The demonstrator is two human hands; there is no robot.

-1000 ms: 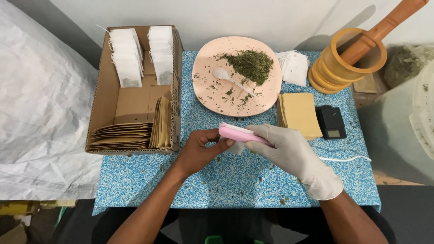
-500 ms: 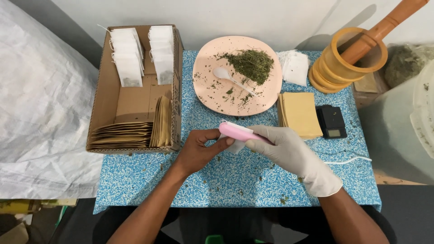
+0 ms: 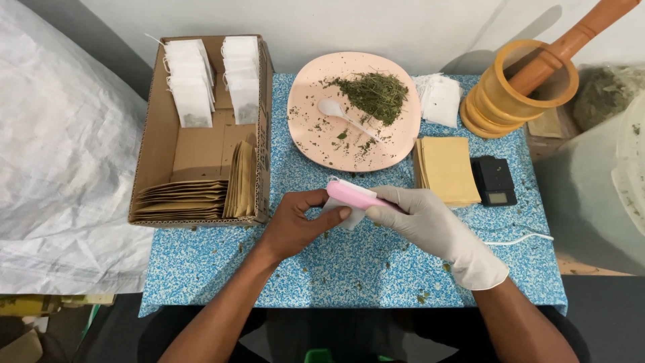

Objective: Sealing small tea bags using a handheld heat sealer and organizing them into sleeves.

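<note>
A: What are the hands doing?

B: The left hand [image 3: 299, 225], bare, is pinching a small white sachet [image 3: 340, 214] between thumb and curled fingers. The right hand [image 3: 430, 225], in a white glove, is gripping a pink handheld sealer [image 3: 356, 195], fingers wrapped round its end, and the tool is lying across the sachet's top edge.

A: Where is that on the tabletop [image 3: 349, 269]?

B: Near the middle, just at six o'clock of the peach plate [image 3: 316, 87], which is carrying dried green herbs [image 3: 373, 94] and a white spoon [image 3: 342, 114].

A: And around it?

B: At nine o'clock a cardboard box [image 3: 151, 154] is holding filled white sachets [image 3: 191, 94] and brown envelopes [image 3: 181, 198]. At three o'clock a stack of tan envelopes [image 3: 447, 168] is lying beside a small black scale [image 3: 494, 180]. At two o'clock a yellow mortar [image 3: 517, 94] with a wooden pestle [image 3: 571, 44] is standing, with empty white sachets [image 3: 440, 97] between it and the plate.
</note>
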